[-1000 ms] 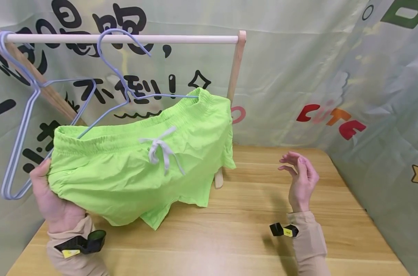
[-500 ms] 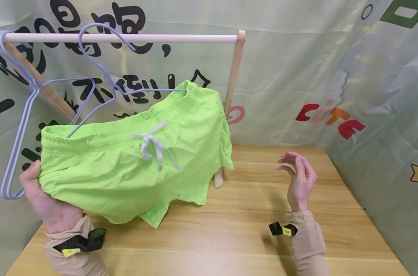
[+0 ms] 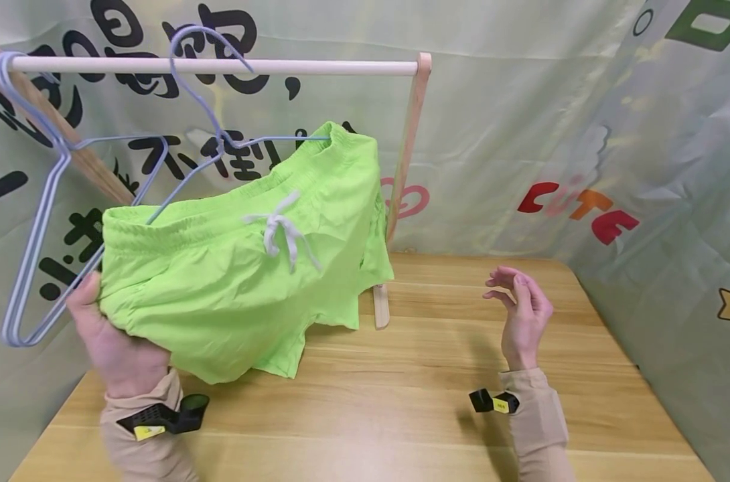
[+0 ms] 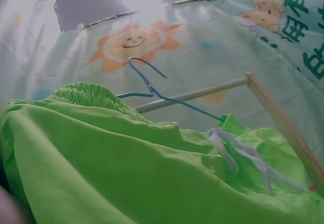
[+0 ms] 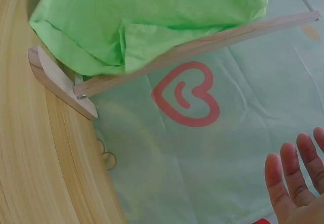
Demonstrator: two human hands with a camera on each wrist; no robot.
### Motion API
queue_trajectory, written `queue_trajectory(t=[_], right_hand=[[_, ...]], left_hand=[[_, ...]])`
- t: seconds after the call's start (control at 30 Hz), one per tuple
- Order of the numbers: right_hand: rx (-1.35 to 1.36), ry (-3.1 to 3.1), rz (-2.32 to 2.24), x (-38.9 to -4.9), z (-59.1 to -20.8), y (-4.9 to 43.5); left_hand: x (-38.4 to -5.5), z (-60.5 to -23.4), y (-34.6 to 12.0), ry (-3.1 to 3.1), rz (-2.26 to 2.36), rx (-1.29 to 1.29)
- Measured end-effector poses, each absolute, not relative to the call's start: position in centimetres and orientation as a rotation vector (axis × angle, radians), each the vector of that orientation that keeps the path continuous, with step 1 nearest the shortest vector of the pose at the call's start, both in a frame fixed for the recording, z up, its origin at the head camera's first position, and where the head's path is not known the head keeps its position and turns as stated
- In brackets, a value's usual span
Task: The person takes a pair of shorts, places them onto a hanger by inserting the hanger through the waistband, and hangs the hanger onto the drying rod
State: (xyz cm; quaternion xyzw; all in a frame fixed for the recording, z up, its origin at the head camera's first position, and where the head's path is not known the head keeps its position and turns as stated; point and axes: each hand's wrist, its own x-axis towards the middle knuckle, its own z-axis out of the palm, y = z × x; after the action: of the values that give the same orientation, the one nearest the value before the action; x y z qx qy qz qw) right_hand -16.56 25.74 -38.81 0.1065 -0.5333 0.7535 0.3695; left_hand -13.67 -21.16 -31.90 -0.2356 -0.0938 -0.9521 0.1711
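In the head view, my left hand (image 3: 126,358) grips the side of bright green shorts (image 3: 238,294), thumb in front and fingers hidden behind the cloth. The shorts have a gathered waistband and a white drawstring (image 3: 280,224) tied in a bow. A blue-lilac wire hanger (image 3: 196,94) runs into the waistband at both sides. Its hook rises above the rack's white rod (image 3: 341,67); I cannot tell whether they touch. In the left wrist view, the hook (image 4: 147,77) stands above the rod. My right hand (image 3: 526,318) is held above the table, fingers loosely bent, holding nothing.
Other lilac hangers (image 3: 36,241) hang at the rod's left end. The rack's wooden right leg (image 3: 407,140) stands on the wooden table (image 3: 437,402), its foot behind the shorts. A printed cloth backdrop (image 3: 491,134) surrounds the table.
The left hand, shorts and hanger first shifted left, then moved right and upward. The hook now reaches higher above the rod. The right hand has stayed nearly still.
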Motion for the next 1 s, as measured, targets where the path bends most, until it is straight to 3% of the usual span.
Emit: queue_trajectory(t=[0.27,0.57,0.87,1.0], right_hand=[[0.249,-1.389,1.933,-16.5,-38.7,25.7],[0.272,-1.391,1.944,-16.5,-38.9,25.8],[0.280,-1.385,1.945,-16.5,-38.8,25.7],[0.272,-1.390,1.945,-16.5,-38.8,25.7]], left_hand=[[-14.1,-32.1,-18.9,-0.404,-2.662,-0.520],[-14.2,-32.6,-17.3,-0.627,-2.688,-0.605],[-14.2,-32.7,-16.2,-0.986,-2.482,-0.429],[-14.3,-33.0,-16.0,-0.913,-2.550,-0.540]])
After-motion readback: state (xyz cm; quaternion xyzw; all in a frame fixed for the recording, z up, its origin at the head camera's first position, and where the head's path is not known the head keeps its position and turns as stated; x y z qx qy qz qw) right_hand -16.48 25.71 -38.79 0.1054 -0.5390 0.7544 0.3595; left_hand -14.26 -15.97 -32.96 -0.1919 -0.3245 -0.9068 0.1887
